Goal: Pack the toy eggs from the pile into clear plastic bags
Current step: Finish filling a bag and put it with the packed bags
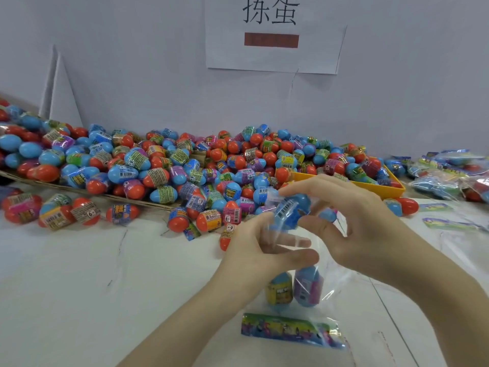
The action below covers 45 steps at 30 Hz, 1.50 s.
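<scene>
We see a bright, evenly lit scene under soft, diffuse light with no clear single source. Shadows are faint; only pale grey patches sit under the left hand (pixel 254 250) and right hand (pixel 352 221) on the white table (pixel 79 287). Small glints mark the pile of toy eggs (pixel 185 165), and the clear plastic bag (pixel 317 292) shows thin streaks of glare. We notice motion blur on the fingertips and the blue egg (pixel 289 210) between them. Wide-angle distortion bends the table edge and the paper sign (pixel 275 35). Fine print stays unreadable.
</scene>
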Each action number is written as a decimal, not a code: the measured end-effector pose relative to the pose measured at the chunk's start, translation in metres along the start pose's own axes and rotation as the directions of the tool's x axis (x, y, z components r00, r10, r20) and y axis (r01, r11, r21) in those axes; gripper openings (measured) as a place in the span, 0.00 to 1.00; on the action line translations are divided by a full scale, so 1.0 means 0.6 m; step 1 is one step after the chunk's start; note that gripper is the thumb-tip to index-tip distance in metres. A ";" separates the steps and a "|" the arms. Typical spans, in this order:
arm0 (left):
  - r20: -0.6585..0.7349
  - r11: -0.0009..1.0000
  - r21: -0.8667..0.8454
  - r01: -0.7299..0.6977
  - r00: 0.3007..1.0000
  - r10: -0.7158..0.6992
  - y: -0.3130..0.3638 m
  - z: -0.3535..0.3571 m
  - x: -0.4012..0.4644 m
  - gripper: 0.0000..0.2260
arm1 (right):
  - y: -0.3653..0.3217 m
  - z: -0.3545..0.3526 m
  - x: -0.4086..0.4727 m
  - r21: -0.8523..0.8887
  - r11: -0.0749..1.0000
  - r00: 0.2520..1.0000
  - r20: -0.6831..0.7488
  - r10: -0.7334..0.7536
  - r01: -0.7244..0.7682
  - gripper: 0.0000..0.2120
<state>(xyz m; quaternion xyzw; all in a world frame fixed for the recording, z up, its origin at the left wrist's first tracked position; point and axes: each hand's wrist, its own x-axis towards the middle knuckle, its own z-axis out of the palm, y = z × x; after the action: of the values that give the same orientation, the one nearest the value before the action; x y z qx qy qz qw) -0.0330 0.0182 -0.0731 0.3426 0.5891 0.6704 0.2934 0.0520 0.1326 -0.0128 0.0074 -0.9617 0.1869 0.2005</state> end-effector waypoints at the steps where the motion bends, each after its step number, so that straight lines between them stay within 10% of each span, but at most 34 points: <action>1: 0.015 1.000 -0.010 0.007 1.000 -0.007 0.001 0.000 0.000 0.15 | 0.000 0.000 0.000 0.031 0.999 1.000 0.015 0.016 -0.016 0.19; 20: 0.044 0.988 -0.118 0.096 0.995 -0.092 0.015 0.004 -0.002 0.27 | 0.004 -0.012 -0.002 0.476 0.876 0.984 -0.104 0.146 -0.079 0.19; 45: 0.112 0.989 -0.026 0.146 0.984 -0.142 0.007 -0.007 -0.001 0.31 | 0.003 -0.025 -0.002 -0.077 0.990 0.992 -0.033 0.118 -0.120 0.14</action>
<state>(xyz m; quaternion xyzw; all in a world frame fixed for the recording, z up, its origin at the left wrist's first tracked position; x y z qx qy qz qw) -0.0362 0.0148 -0.0696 0.3304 0.5838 0.6376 0.3788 0.0586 0.1397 -0.0011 -0.0607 -0.9641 0.1604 0.2027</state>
